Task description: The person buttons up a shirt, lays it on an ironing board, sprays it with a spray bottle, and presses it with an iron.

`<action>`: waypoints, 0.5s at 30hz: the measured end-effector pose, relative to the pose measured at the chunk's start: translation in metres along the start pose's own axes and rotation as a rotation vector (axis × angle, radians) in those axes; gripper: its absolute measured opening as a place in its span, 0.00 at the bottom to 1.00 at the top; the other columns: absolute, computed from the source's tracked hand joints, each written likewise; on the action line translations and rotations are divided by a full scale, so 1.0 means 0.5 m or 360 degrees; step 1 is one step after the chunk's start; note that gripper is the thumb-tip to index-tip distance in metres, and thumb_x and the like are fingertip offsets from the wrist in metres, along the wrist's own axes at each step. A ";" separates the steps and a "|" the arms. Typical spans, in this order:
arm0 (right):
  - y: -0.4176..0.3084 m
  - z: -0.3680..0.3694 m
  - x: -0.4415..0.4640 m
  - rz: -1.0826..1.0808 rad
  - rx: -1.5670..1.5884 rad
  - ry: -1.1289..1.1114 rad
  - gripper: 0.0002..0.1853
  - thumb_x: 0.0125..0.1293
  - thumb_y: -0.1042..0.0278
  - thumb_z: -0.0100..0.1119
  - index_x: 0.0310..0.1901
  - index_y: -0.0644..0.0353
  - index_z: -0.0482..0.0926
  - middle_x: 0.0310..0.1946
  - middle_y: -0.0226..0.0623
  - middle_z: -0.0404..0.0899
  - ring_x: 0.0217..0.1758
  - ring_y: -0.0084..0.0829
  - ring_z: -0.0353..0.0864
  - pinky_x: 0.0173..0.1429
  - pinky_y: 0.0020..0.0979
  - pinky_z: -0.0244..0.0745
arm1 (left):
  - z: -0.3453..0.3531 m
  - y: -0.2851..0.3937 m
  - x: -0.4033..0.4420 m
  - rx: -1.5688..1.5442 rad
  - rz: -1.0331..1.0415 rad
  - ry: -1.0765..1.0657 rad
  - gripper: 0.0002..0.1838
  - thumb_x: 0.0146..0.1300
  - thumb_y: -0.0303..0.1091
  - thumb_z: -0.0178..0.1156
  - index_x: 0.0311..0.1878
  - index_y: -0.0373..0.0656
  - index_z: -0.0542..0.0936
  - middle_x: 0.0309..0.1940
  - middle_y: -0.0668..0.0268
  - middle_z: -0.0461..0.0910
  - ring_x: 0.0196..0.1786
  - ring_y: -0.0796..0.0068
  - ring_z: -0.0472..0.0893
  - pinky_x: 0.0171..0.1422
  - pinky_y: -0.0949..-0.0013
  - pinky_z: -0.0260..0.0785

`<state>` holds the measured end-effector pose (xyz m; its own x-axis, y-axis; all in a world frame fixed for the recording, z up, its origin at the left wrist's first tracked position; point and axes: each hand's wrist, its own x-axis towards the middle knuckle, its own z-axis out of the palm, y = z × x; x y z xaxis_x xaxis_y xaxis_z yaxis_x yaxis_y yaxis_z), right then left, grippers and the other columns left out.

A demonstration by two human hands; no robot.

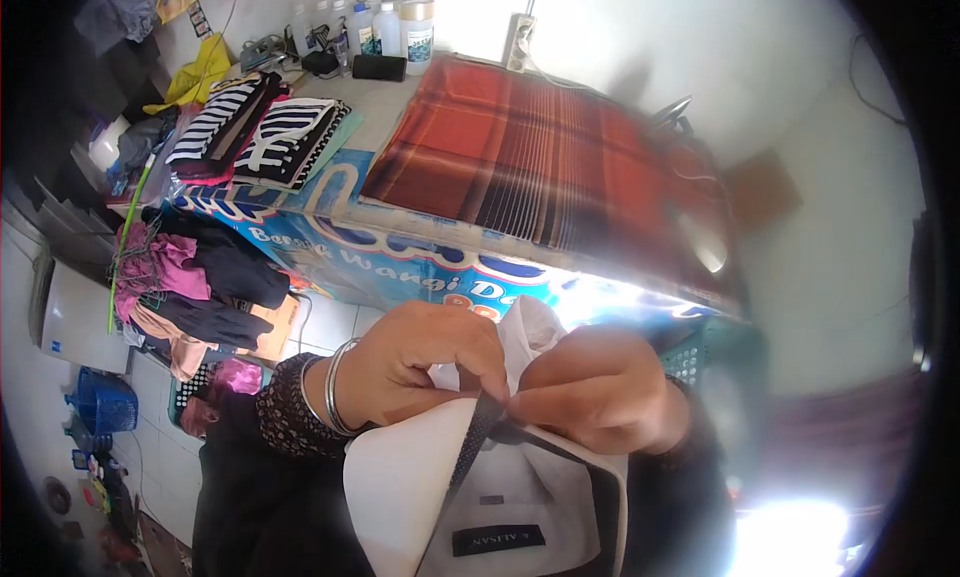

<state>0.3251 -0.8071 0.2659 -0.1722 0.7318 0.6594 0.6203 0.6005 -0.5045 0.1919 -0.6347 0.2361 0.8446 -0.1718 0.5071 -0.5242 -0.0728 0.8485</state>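
Observation:
Close to my body hangs a white shirt with a dark inner band at its collar and a black label inside. My left hand, with silver bangles at the wrist, pinches the collar edge at the top. Right beside it my right hand is closed on the same collar edge, its fingertips almost touching those of my left hand. Whitish fabric shows between and behind both hands.
A table with a red plaid cloth stands ahead. Folded striped clothes, bottles and a black phone lie at its left. Clothes on hangers, a blue basket and a green basket are at left.

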 end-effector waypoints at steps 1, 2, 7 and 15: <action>0.003 0.003 -0.002 0.0002 -0.0003 0.0005 0.11 0.49 0.78 0.63 0.37 0.65 0.80 0.27 0.38 0.78 0.23 0.36 0.78 0.23 0.32 0.68 | 0.000 -0.003 -0.003 -0.0031 -0.0025 -0.0024 0.05 0.55 0.26 0.63 0.35 0.42 0.79 0.32 0.65 0.79 0.34 0.69 0.79 0.39 0.71 0.69; 0.007 0.006 -0.004 0.0014 0.0050 0.0033 0.11 0.50 0.78 0.63 0.37 0.65 0.80 0.27 0.38 0.78 0.24 0.36 0.78 0.23 0.31 0.69 | 0.000 -0.005 -0.004 -0.0031 -0.0025 -0.0029 0.05 0.55 0.26 0.63 0.35 0.42 0.79 0.32 0.65 0.79 0.34 0.69 0.79 0.39 0.71 0.69; 0.010 0.014 -0.006 0.0056 0.0036 0.0071 0.10 0.50 0.78 0.63 0.37 0.64 0.80 0.27 0.38 0.78 0.24 0.35 0.78 0.23 0.31 0.68 | 0.004 -0.029 -0.012 -0.0144 0.0010 0.0055 0.05 0.57 0.28 0.62 0.36 0.41 0.78 0.33 0.65 0.78 0.32 0.73 0.78 0.36 0.74 0.69; 0.007 0.016 -0.003 0.0033 -0.0505 0.0014 0.14 0.46 0.73 0.64 0.38 0.61 0.79 0.28 0.34 0.78 0.22 0.31 0.76 0.23 0.29 0.66 | -0.001 -0.028 -0.027 0.0361 0.0145 0.0433 0.08 0.51 0.23 0.65 0.34 0.40 0.78 0.33 0.64 0.78 0.34 0.64 0.77 0.39 0.71 0.69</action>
<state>0.3212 -0.8036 0.2585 -0.1515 0.7391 0.6564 0.8315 0.4543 -0.3197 0.1879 -0.6307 0.2173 0.7753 0.0779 0.6268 -0.5838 -0.2905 0.7582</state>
